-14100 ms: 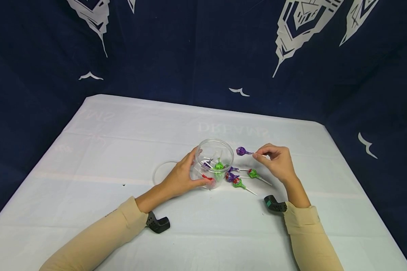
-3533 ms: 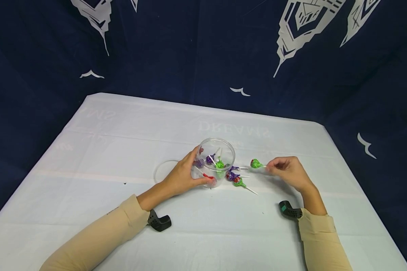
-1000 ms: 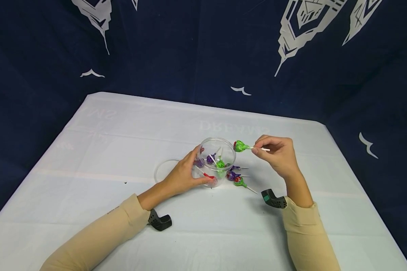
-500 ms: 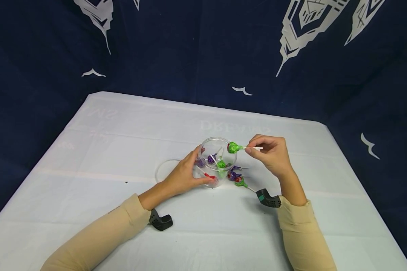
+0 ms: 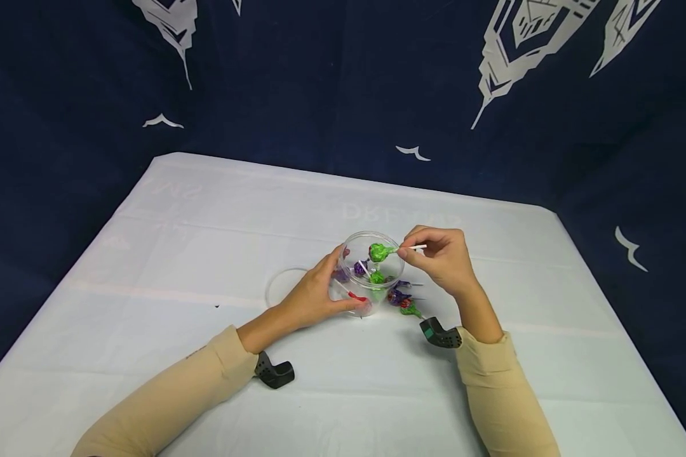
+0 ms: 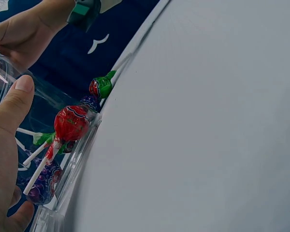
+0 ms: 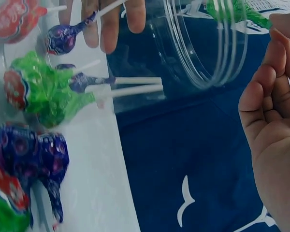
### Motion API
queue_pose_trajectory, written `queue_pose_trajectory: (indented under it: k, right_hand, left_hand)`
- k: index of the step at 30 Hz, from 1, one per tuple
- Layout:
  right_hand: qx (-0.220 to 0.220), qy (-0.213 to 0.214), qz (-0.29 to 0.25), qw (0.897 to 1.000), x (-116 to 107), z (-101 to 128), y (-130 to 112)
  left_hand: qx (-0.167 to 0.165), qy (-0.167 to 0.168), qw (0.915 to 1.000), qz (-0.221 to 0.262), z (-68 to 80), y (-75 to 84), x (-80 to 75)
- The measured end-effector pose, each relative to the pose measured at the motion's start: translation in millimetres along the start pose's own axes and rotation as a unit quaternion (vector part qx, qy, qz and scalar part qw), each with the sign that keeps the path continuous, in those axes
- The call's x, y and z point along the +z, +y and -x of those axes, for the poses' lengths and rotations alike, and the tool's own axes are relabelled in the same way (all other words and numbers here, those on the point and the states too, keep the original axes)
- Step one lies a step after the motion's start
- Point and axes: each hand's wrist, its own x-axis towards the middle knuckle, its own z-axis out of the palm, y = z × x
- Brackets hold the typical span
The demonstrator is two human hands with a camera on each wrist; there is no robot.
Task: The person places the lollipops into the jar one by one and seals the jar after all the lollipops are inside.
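I see two lollipops (image 5: pixel 404 303) lying on the white table (image 5: pixel 491 381), just right of the jar | my left hand (image 5: pixel 314 295) curls round the clear jar (image 5: pixel 371 270), mid-table | my right hand (image 5: pixel 440 257) pinches a green lollipop (image 5: pixel 380 252) by its stick, its head over the jar mouth | lid (image 5: pixel 280 285) left of jar.

Green lollipop (image 5: pixel 380 252), purple lollipop (image 5: pixel 360 268) and red lollipop (image 6: pixel 71 123) in a clear jar (image 5: pixel 351 244); navy backdrop (image 5: pixel 320 82) with white shapes.
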Motion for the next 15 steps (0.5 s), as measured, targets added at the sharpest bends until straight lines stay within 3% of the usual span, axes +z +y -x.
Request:
queue_pose_trajectory:
  k: [6, 15]
  right_hand:
    - [-0.022, -0.008, -0.002, 1.0, 4.9, -3.3, 4.1]
    - [-0.012, 0.012, -0.014, 1.0, 2.8, -1.0, 2.9]
  left_hand:
    - [0.005, -0.002, 1.0, 0.003, -0.6, -0.6, -0.1]
    - [0.01, 0.002, 0.9999, 0.0, -0.6, -0.3, -0.1]
